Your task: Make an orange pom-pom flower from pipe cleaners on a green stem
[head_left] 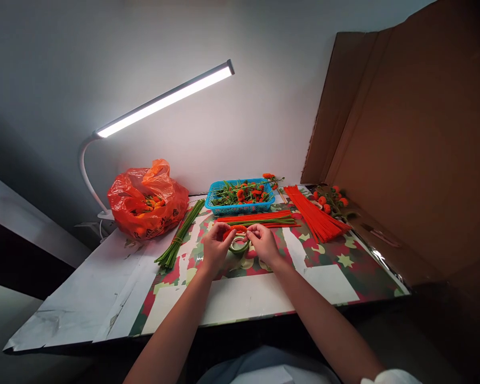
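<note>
Between my two hands, above the table, is a short fuzzy orange-red pipe cleaner (pixel 240 228). The fingers of my left hand (pixel 217 244) pinch its left part, where some of it is curled. My right hand (pixel 263 242) pinches the right end with thumb and forefinger. Just below the fingers lies a roll of green tape (pixel 239 246), partly covered by my hands. Behind them, a row of red and green pipe cleaners (pixel 260 218) lies crosswise on the table.
A blue basket (pixel 240 208) holds orange flowers on green stems. Left are an orange plastic bag (pixel 148 197) and a green stem bundle (pixel 180 234). Right lie red pipe cleaners (pixel 316 216) and orange pompom flowers (pixel 332 200). A lamp (pixel 164 101) hangs above; cardboard (pixel 404 133) stands right.
</note>
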Demonstrator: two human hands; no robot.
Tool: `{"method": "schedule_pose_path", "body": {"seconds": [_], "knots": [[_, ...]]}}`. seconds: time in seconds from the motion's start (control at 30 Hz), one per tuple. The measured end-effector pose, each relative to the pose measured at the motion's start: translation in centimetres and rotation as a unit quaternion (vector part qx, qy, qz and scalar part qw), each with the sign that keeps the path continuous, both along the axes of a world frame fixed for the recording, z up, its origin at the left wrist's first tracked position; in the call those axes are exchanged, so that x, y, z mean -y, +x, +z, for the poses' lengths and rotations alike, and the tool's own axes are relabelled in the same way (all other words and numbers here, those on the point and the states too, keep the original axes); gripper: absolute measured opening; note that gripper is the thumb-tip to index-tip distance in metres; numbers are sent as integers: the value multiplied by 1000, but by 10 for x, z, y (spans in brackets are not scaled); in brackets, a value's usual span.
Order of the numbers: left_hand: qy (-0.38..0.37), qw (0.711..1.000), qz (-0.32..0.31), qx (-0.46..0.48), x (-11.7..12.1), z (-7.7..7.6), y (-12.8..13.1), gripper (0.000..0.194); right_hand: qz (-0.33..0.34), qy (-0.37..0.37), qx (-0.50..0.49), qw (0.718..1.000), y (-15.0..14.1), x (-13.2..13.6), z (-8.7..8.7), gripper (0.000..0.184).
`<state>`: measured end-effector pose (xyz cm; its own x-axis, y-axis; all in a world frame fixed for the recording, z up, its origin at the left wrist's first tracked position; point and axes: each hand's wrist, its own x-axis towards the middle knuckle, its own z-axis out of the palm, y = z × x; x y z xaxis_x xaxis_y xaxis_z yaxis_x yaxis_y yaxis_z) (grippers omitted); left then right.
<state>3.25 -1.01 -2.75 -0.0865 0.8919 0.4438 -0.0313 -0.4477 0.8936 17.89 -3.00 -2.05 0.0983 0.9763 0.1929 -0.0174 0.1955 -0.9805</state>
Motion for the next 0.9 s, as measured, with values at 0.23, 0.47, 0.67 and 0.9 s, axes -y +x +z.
{"method": "schedule_pose_path", "body": {"seconds": [0.23, 0.47, 0.67, 0.9], "knots": [[-57, 995, -15, 79, -1, 6, 4, 29, 14, 2, -16, 1000, -1, 4, 4, 10], [-110, 984, -34, 138, -3, 6, 5, 36, 21, -20, -50, 998, -4, 0, -4, 17], [-125, 980, -46, 146, -2, 6, 5, 39, 19, -28, -61, 998, -5, 1, -3, 22], [-120, 984, -37, 129, -4, 3, 2, 38, 1, -24, -39, 999, -2, 1, -2, 23]]}}
